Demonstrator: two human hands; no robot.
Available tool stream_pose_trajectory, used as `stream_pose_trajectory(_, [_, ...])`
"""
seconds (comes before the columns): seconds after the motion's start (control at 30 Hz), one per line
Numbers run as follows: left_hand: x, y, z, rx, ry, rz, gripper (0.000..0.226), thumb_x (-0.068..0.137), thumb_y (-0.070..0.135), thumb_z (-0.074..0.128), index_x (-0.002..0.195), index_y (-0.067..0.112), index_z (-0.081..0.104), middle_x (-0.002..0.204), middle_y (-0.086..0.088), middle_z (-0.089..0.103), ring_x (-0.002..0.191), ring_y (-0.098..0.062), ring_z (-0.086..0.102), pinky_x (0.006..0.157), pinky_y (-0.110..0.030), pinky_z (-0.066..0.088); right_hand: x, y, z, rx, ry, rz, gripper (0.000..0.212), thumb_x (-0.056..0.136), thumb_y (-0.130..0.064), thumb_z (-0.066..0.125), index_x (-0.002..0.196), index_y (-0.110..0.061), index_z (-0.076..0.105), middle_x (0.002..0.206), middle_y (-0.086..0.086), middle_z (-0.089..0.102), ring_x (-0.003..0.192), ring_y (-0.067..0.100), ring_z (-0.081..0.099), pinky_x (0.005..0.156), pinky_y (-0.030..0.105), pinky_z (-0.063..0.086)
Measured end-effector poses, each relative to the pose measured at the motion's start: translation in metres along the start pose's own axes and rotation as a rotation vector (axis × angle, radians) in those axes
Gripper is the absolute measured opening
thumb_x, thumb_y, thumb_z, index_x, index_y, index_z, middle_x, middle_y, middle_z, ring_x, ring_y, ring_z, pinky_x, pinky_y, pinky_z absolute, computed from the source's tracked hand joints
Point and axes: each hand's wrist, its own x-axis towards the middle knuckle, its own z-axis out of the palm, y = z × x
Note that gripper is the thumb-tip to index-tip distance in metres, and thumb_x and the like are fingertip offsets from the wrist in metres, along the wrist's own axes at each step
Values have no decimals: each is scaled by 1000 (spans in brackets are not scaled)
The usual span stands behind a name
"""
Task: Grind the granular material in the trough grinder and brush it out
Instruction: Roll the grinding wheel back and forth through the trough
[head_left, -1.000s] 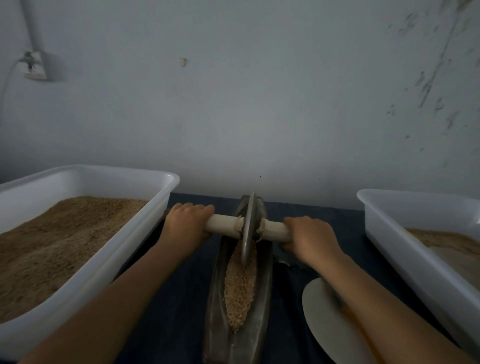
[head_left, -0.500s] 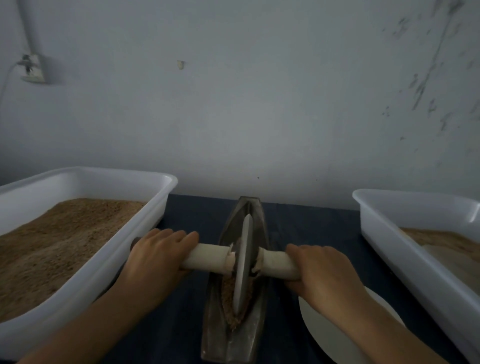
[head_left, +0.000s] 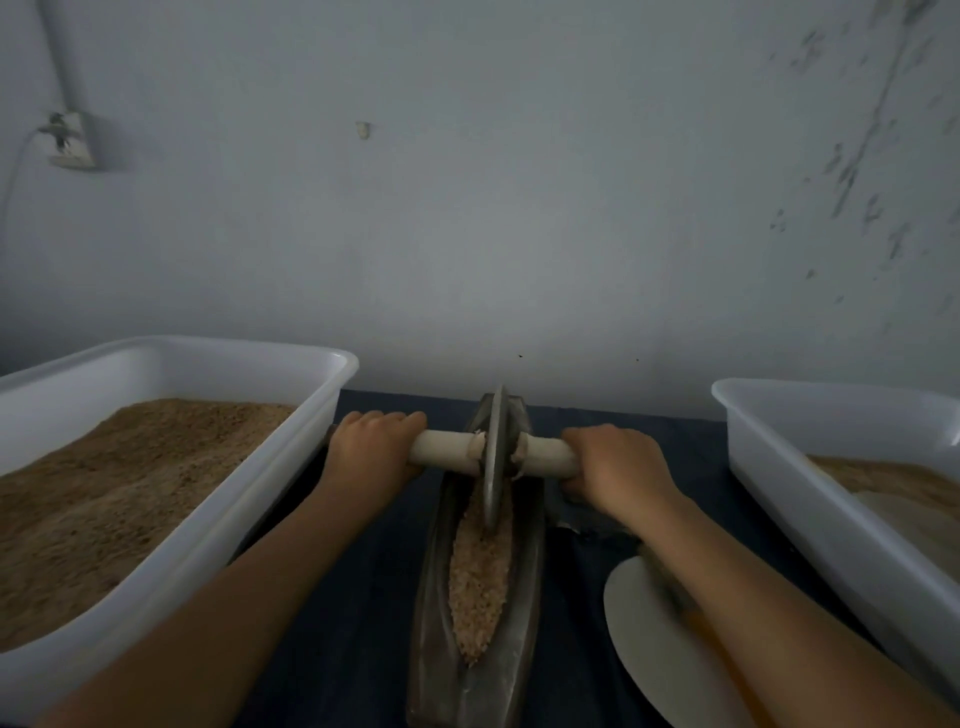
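Both bare forearms reached forward toward the desk's far edge, nearly parallel. The left hand (head_left: 371, 449) and the right hand (head_left: 618, 465) were knuckles-up, fingers curled over, each clenched around a grip.

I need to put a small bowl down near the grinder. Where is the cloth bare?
Barest: the dark cloth between the left tub and the trough, though the left forearm crosses above it. Right of the trough is crowded: a pale round plate lies by the right tub. A narrow strip runs behind the trough, by the wall.
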Motion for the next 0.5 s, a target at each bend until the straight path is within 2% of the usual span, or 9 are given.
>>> stream_pose_trajectory(0.1, [8,4,-2,16,14,-24,25,87,38,55,107,23,52,110,4,62,103,-17,56,86,-29,35,6,3,2,14,-1,28,26,81,-34,58,106,-24,58,107,2,64,98,23,60,65,25,32])
stream_pose_trajectory(0.37, [-32,-3,-18,-74,4,94,29,85,39,60,110,28,52,111,9,61,103,-10,56,89,-24,36,-34,-5,4,13,42,-45,25,84,-42,56,103,-25,52,100,-5,63,90,17,59,62,26,27])
stream_pose_trajectory(0.47, [-55,-5,-30,-162,27,126,33,78,37,70,106,27,58,105,9,64,99,-12,60,90,-29,42,-53,-12,-7,20,35,-67,20,86,-40,53,99,-27,50,99,-8,62,88,14,58,58,25,22])
stream_pose_trajectory(0.5, [-61,-6,-36,-175,39,156,35,69,33,79,99,25,62,95,6,67,91,-14,64,84,-33,47,-59,-14,-11,21,28,-76,19,85,-40,53,99,-27,49,99,-8,61,88,14,58,58,25,21])
